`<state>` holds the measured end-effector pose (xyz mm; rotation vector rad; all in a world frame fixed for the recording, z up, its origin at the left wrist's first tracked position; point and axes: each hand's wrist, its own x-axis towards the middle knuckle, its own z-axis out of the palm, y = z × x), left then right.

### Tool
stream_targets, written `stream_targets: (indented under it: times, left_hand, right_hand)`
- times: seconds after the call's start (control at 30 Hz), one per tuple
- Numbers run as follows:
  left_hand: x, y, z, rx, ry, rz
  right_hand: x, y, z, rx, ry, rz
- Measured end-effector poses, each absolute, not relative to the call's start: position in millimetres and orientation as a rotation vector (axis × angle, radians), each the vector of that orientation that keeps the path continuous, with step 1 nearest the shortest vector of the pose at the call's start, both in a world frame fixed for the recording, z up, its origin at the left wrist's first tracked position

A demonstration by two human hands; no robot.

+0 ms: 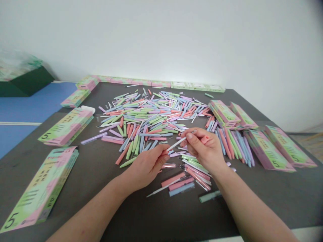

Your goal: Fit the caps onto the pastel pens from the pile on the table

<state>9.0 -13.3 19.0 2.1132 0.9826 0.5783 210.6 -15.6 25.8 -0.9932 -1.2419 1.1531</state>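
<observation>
Above the near part of the pile, my two hands hold a thin white pen refill (178,143) between them. My left hand (148,163) pinches its lower left end. The fingertips of my right hand (202,148) grip its other end, and a coral pen barrel (205,139) pokes out of the same hand. Just below lie loose pen parts: pink barrels (180,184), a blue barrel (181,189), another white refill (164,187) and clear caps. A grey-green barrel (209,195) rests by my right forearm, which partly covers it.
A wide pile of pastel pen parts (146,116) covers the table's middle. Assembled-looking pens (237,144) lie in a row at right, beside printed boxes (271,149). More boxes (42,185) stand at left and along the back edge (161,84). A dark green bin (32,80) sits far left.
</observation>
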Motion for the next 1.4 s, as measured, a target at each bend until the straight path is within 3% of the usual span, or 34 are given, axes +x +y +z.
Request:
stream_targets:
  times: [0.37, 0.6, 0.93, 1.4]
  left_hand:
    - [7.8, -13.7, 13.5, 2.046, 0.960, 0.621]
    - [8.3, -13.7, 13.1, 1.706, 0.797, 0.642]
    - [11.1, -10.6, 13.4, 1.221, 0.527, 0.579]
    - [12.5, -12.1, 9.4, 0.983, 0.304, 0.524]
  right_hand:
    - [208.0, -16.7, 25.2, -1.047, -1.296, 1.067]
    - [212.7, -18.5, 32.8, -1.081, -1.331, 0.981]
    - [208.3, -13.1, 28.4, -0.991, -1.163, 1.240]
    - [204.9, -11.1, 27.9, -0.941, -1.035, 1.399]
